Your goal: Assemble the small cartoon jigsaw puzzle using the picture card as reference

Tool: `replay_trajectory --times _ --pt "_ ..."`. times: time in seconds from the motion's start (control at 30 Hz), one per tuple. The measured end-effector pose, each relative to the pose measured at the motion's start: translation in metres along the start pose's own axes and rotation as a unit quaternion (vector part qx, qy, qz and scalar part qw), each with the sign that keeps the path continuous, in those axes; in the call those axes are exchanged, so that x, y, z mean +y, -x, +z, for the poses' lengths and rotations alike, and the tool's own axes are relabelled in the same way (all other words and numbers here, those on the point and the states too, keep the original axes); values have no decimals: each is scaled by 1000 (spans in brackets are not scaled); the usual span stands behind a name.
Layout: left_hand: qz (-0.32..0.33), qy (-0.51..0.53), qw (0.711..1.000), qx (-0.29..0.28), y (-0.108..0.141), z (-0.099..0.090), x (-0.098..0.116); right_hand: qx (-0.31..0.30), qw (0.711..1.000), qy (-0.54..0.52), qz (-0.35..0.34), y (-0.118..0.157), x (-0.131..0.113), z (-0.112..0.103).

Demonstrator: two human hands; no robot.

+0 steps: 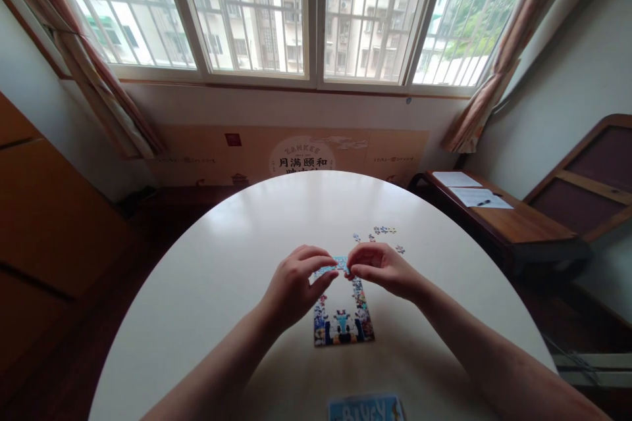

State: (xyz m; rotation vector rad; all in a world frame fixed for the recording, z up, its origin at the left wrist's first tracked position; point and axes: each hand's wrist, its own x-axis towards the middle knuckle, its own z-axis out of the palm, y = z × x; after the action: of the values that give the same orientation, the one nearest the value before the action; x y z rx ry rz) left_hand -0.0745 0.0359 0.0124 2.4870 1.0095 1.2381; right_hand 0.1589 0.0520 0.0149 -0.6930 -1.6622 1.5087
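A partly assembled jigsaw puzzle [343,329] lies flat on the white round table. Its frame and lower part are joined, and the bare tabletop shows through the middle. Over its upper left side is my left hand [296,283], thumb and forefinger a little apart with nothing visible between them. My right hand [385,268] curls over the top right corner, thumb and forefinger pinched on what looks like a small puzzle piece. The fingertips hide part of the top edge. Beyond the right hand lie several loose puzzle pieces [384,230].
A blue box [366,409] with lettering sits at the near edge of the round table [197,316]. To the right, papers [478,197] and a pen rest on a wooden bench [533,227]. A barred window, curtains and a printed cardboard panel [197,145] stand behind.
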Motion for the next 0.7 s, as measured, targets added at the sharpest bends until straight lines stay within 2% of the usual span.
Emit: replay_trajectory --times 0.33,0.7 --pt "6 9 1000 13 0 0 2 6 1000 -16 26 0 2 5" --pt "39 12 999 -19 2 1 3 -69 996 33 44 4 -1 7"
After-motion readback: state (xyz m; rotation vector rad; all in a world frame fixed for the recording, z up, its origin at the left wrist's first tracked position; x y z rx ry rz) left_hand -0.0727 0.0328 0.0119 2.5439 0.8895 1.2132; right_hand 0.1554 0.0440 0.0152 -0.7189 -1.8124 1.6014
